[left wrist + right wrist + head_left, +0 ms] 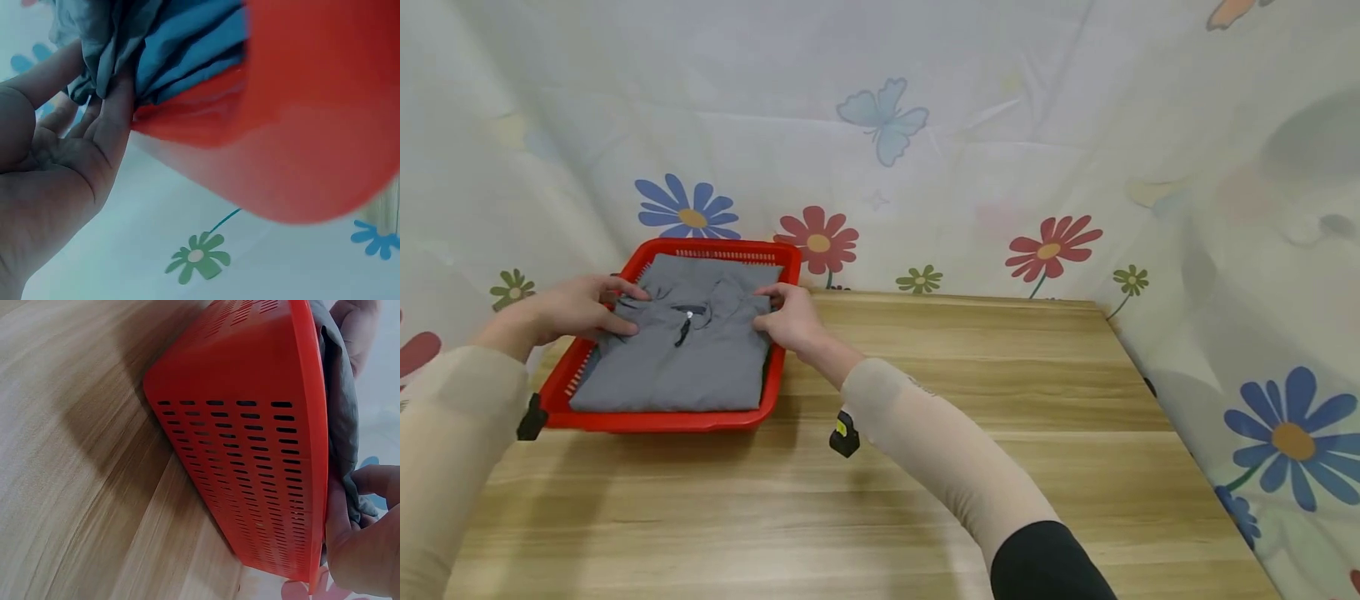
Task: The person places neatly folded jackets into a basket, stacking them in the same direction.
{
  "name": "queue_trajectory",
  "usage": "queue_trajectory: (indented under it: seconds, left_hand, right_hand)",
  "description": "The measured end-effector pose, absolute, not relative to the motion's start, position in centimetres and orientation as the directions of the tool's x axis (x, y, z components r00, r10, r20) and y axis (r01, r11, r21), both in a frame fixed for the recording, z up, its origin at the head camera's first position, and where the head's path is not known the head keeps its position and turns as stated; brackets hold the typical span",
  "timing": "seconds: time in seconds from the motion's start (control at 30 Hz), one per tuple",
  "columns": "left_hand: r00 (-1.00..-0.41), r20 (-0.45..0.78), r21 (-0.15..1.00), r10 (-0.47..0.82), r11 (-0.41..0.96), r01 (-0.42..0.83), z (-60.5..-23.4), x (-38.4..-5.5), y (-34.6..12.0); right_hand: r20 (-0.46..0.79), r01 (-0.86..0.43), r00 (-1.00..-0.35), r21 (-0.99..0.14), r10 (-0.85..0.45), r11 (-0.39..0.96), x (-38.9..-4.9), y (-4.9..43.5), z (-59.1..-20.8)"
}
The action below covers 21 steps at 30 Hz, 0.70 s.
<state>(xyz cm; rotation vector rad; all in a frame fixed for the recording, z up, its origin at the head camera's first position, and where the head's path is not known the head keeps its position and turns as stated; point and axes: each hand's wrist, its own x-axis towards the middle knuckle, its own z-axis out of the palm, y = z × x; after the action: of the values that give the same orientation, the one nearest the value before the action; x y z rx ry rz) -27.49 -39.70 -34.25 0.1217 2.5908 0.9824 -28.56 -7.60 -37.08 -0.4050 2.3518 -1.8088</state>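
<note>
A folded grey garment (662, 371), with a dark strip and a black zip pull near its middle, lies in a red plastic basket (651, 422). My left hand (576, 308) is at the garment's left edge; the left wrist view shows its thumb and fingers pinching bunched cloth (119, 44) beside the basket rim. At the opposite edge, my right hand (793, 321) pinches the cloth between thumb and fingers, close to the rim. From the right wrist view, the basket's slotted side (244, 444) shows, with grey fabric (344, 419) along the top.
The basket stands at the left back of a wooden table (970, 375). A flower-printed curtain (962, 167) hangs close behind the basket and along the right table edge. A small black device (844, 435) shows below the right wrist.
</note>
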Motion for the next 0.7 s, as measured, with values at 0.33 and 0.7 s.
queue_trajectory:
  seconds: [0.33, 0.7]
  left_hand:
    - [-0.960, -0.224, 0.470, 0.170, 0.881, 0.046, -34.7, -27.6, -38.2]
    - [-0.958, -0.217, 0.391, 0.187, 0.916, 0.091, -34.7, -27.2, -37.3]
  right_hand:
    - [0.098, -0.207, -0.945, -0.916, -0.311, 0.343, -28.9, -7.5, -37.0]
    - [0.080, -0.229, -0.917, -0.907, -0.390, 0.353, -27.7, -6.2, -36.8]
